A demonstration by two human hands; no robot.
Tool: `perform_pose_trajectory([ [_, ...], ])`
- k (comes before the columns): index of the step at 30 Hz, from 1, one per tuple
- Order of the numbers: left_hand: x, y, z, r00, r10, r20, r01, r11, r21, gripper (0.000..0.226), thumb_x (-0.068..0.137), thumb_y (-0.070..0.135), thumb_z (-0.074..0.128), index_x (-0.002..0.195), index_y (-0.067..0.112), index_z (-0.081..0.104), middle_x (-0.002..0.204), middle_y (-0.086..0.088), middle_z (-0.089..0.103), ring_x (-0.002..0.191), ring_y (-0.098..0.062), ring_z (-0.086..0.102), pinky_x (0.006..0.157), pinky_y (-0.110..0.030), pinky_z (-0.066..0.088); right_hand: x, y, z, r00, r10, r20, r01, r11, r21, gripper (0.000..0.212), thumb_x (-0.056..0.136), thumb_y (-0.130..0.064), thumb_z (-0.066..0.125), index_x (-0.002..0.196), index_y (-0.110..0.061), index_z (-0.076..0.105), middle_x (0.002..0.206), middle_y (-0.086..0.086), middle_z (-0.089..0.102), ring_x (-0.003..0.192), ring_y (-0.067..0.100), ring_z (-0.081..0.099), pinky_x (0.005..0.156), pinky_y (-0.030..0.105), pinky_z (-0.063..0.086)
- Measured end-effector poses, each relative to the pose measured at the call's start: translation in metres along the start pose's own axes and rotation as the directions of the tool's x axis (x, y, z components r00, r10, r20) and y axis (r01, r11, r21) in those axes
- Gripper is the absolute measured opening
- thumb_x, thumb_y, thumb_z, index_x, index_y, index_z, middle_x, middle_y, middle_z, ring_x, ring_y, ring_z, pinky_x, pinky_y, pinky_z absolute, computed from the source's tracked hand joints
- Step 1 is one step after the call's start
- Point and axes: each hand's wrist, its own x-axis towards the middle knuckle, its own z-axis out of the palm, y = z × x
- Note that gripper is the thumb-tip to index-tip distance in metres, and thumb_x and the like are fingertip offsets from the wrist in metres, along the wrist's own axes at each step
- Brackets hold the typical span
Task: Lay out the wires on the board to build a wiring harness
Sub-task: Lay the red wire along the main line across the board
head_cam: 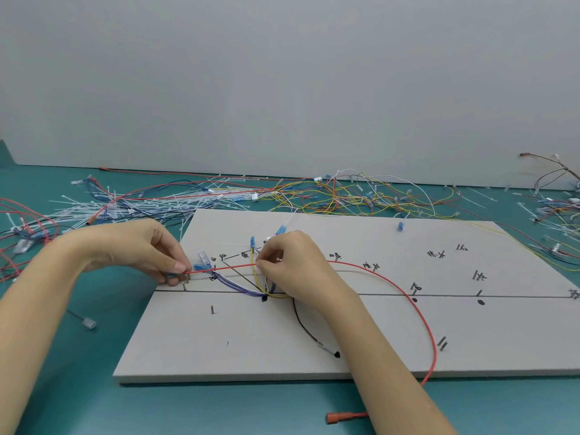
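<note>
Both hands work at the left part of the grey board point(361, 334), which lies flat on the green table point(78, 387). Left hand point(147, 249) pinches one end of the red wire point(232, 268) between thumb and fingertips, close to a pair of pegs at the board's left edge; right hand point(288, 262) pinches the same wire further along, so a short stretch runs taut between them. Beyond the right hand the wire arcs wide across the board, drops off the near edge and ends in an orange terminal point(334, 417) on the table. Judgement: the step is seating the wire's end at the left pegs; best to keep the stretch taut and low to the board, guide it down between the pegs, then let the slack follow the drawn black line point(392, 295) rather than ballooning right. Count on the board: one red wire, one yellow wire point(255, 282) looped under the right hand, one black wire point(301, 321), one bundle of purple wires point(238, 288) whose strands are too fine to number. Blue connectors on the board: at least four visible. The loose pile of wires and white ties point(150, 202) behind the board is too tangled to count.
</note>
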Motion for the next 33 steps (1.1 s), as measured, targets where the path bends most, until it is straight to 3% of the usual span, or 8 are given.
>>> perform_pose_trajectory([
  [4, -0.001, 0.001, 0.001, 1.0, -0.007, -0.021, 0.006, 1.0, -0.01, 0.03, 0.063, 0.025, 0.08, 0.09, 0.012, 0.079, 0.09, -0.02, 0.073, 0.079, -0.019, 0.072, 0.07, -0.021, 0.055, 0.0, 0.0, 0.0, 1.0, 0.014, -0.009, -0.014, 0.998, 0.054, 0.013, 0.079, -0.014, 0.062, 0.076, -0.022, 0.072, 0.071, -0.009, 0.065, 0.077, 0.013, 0.059, 0.075, 0.035, 0.053],
  [9, 0.002, 0.004, 0.005, 0.997, 0.002, -0.072, -0.002, 1.0, 0.007, 0.01, 0.076, 0.007, 0.078, 0.084, 0.012, 0.077, 0.088, -0.019, 0.074, 0.076, -0.021, 0.072, 0.064, -0.022, 0.056, 0.001, 0.002, -0.003, 0.997, 0.06, 0.042, -0.062, 0.998, 0.032, 0.012, 0.077, -0.017, 0.061, 0.071, -0.026, 0.067, 0.066, -0.01, 0.059, 0.074, 0.014, 0.059, 0.07, 0.032, 0.052],
  [15, 0.002, 0.005, 0.008, 0.994, 0.006, -0.111, -0.009, 1.0, -0.027, 0.015, 0.076, -0.005, 0.075, 0.08, 0.01, 0.077, 0.086, -0.019, 0.074, 0.068, -0.018, 0.07, 0.059, -0.022, 0.056, -0.001, 0.005, -0.005, 0.98, 0.132, 0.151, -0.136, 0.991, 0.015, 0.006, 0.074, -0.016, 0.065, 0.07, -0.021, 0.065, 0.065, -0.011, 0.057, 0.067, 0.01, 0.057, 0.059, 0.027, 0.044],
  [18, 0.001, 0.005, 0.006, 0.995, -0.001, -0.104, -0.002, 1.0, -0.029, 0.024, 0.079, -0.012, 0.068, 0.081, 0.009, 0.078, 0.088, -0.021, 0.073, 0.071, -0.02, 0.069, 0.06, -0.022, 0.056, -0.002, 0.004, -0.006, 0.973, 0.146, 0.182, -0.154, 0.987, 0.035, 0.003, 0.075, -0.017, 0.065, 0.072, -0.018, 0.065, 0.068, -0.01, 0.06, 0.069, 0.01, 0.058, 0.064, 0.03, 0.05],
  [20, 0.001, 0.006, 0.007, 0.995, -0.002, -0.099, 0.001, 1.0, -0.01, 0.024, 0.081, -0.011, 0.068, 0.082, 0.01, 0.078, 0.09, -0.02, 0.073, 0.073, -0.019, 0.07, 0.061, -0.022, 0.056, -0.003, 0.003, -0.009, 0.966, 0.146, 0.212, -0.161, 0.985, 0.053, 0.006, 0.078, -0.016, 0.06, 0.075, -0.018, 0.065, 0.068, -0.011, 0.061, 0.068, 0.009, 0.057, 0.065, 0.03, 0.05],
  [27, 0.001, 0.012, 0.013, 0.993, 0.001, -0.117, 0.004, 0.999, 0.04, 0.02, 0.077, -0.011, 0.071, 0.083, 0.008, 0.075, 0.089, -0.019, 0.074, 0.079, -0.023, 0.072, 0.072, -0.027, 0.059, -0.005, 0.001, -0.023, 0.955, 0.151, 0.254, -0.174, 0.982, 0.069, 0.019, 0.081, -0.009, 0.054, 0.087, -0.017, 0.07, 0.068, -0.011, 0.054, 0.056, 0.001, 0.048, 0.042, 0.01, 0.033],
  [31, -0.001, 0.014, 0.014, 0.988, 0.026, -0.152, -0.008, 0.993, 0.119, 0.02, 0.072, -0.005, 0.079, 0.078, 0.014, 0.076, 0.083, -0.007, 0.075, 0.064, -0.012, 0.068, 0.059, -0.02, 0.053, -0.007, -0.001, -0.029, 0.951, 0.143, 0.273, -0.17, 0.982, 0.078, 0.018, 0.079, -0.005, 0.06, 0.083, -0.019, 0.071, 0.069, -0.006, 0.056, 0.057, 0.006, 0.049, 0.047, 0.015, 0.036],
  [33, -0.001, 0.016, 0.016, 0.991, 0.033, -0.131, -0.012, 0.987, 0.159, 0.021, 0.074, -0.003, 0.076, 0.078, 0.018, 0.077, 0.078, -0.005, 0.074, 0.063, -0.011, 0.066, 0.059, -0.02, 0.051, -0.008, -0.001, -0.031, 0.951, 0.133, 0.28, -0.167, 0.981, 0.1, 0.017, 0.078, -0.005, 0.063, 0.079, -0.02, 0.07, 0.07, -0.003, 0.06, 0.059, 0.009, 0.052, 0.05, 0.019, 0.04],
])
